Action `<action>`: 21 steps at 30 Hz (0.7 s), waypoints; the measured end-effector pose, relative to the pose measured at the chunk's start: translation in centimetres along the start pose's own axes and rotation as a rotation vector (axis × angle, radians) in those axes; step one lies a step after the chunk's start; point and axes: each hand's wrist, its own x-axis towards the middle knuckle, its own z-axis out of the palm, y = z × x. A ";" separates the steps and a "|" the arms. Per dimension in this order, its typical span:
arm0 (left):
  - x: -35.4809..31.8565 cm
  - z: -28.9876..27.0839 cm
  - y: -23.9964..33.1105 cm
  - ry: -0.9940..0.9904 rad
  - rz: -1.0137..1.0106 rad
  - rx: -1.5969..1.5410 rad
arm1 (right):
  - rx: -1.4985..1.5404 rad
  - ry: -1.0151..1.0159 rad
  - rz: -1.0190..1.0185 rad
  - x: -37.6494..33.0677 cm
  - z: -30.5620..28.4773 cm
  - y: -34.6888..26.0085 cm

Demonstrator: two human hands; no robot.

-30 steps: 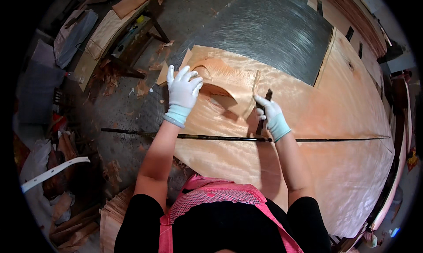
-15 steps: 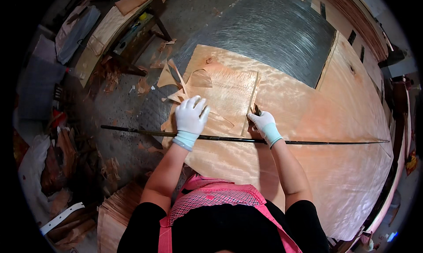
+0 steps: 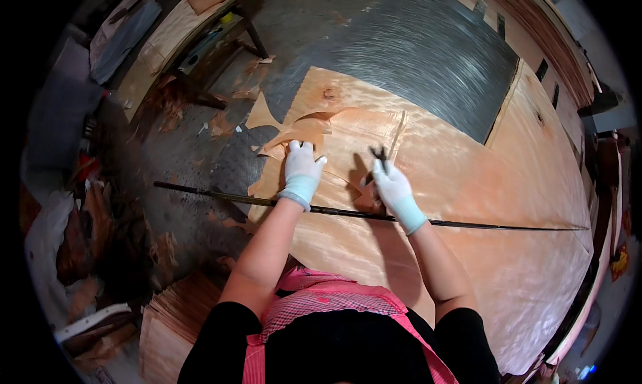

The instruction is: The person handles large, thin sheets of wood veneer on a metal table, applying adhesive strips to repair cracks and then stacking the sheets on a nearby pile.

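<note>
While above veneer (image 3: 364, 131), right fingers (image 3: 380, 170) around tool (image 3: 379, 154)

Free room right of right hand (image 3: 393, 184), black rod (image 3: 348, 213) across near side

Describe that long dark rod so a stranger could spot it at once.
Start with the broad, pale wood sheet in front of the pink apron. The long dark rod runs across it from left to right, passing beneath the wrists of the gloved left hand and right hand. Thin and nearly black, it stands apart from the wide sheet and the pale scraps nearby.
</note>
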 end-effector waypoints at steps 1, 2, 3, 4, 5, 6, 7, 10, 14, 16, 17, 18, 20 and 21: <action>0.1 0.0 0.2 0.019 0.008 -0.014 | -0.011 -0.056 -0.031 0.7 0.9 0.1; 0.1 0.1 0.3 0.038 0.011 -0.028 | -0.024 -0.117 -0.061 1.5 1.9 0.3; 0.1 0.3 0.4 0.058 0.015 -0.042 | 0.039 -0.141 -0.065 2.2 2.6 0.5; 0.1 0.3 0.3 0.057 0.006 -0.033 | 0.102 -0.169 -0.069 2.7 3.4 0.1; 0.1 0.4 0.2 0.056 -0.001 -0.024 | 0.165 -0.196 -0.071 3.0 4.1 -0.4; 0.2 0.5 0.1 0.054 -0.007 -0.016 | -0.069 -0.188 -0.114 3.3 4.5 -0.8; 0.2 0.6 0.1 0.052 -0.024 -0.010 | -0.304 -0.180 -0.156 2.7 4.7 -2.4; 0.3 1.0 -0.3 0.088 -0.025 0.005 | -0.753 -0.130 -0.424 4.0 6.2 -2.0; 0.7 1.6 -0.2 0.121 -0.048 -0.019 | -0.808 -0.141 -0.467 5.0 8.2 -2.7; 0.8 2.0 0.0 0.142 -0.050 -0.005 | -0.791 -0.128 -0.458 5.5 8.8 -2.5; 0.8 2.3 0.0 0.147 -0.056 0.015 | -0.797 -0.141 -0.459 5.3 8.6 -2.2; 0.8 2.5 0.0 0.153 -0.061 0.035 | -0.802 -0.153 -0.460 4.9 8.2 -1.7; 0.9 2.9 -0.1 0.148 -0.064 0.064 | -0.842 -0.187 -0.439 3.6 6.8 -1.0; 0.8 2.9 -0.4 0.137 -0.065 0.074 | -0.876 -0.211 -0.416 2.3 5.7 -0.7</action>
